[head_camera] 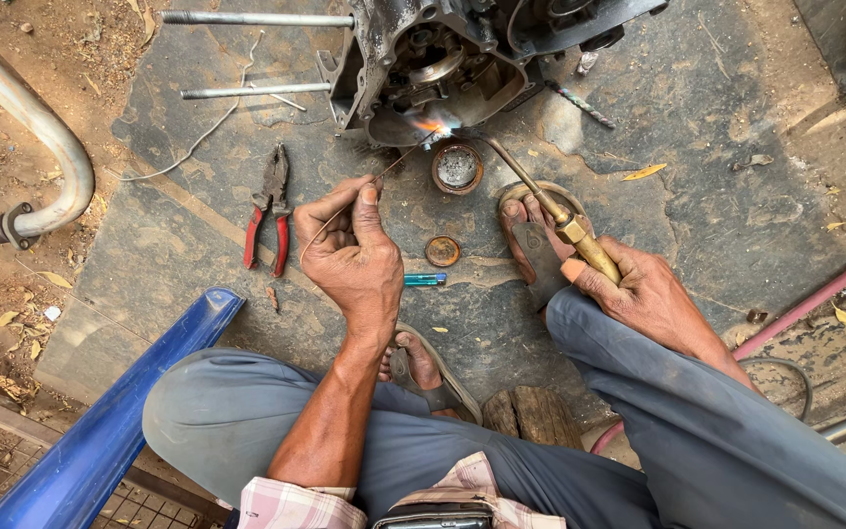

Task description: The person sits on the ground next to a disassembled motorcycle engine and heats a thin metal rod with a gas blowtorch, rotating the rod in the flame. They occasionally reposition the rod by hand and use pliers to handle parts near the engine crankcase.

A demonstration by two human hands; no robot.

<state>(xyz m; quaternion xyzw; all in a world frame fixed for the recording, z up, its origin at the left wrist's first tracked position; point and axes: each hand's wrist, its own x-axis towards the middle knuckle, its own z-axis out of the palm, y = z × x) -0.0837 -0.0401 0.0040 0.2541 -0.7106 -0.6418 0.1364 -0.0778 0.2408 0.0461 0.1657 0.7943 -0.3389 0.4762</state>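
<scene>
Wire (345,211) is pinched in the left hand (352,257), a brass torch (580,240) gripped in the right hand (643,294); pliers (268,206), tin (456,168) and lighter (424,280) lie below the engine casing (423,59).

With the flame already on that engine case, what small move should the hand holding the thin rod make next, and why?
Probably ease the thin rod forward a touch. The left hand pinches it with its tip close to the flame, which the torch in the right hand plays on the lower edge of the engine case. I cannot tell whether the tip touches the metal yet.
</scene>
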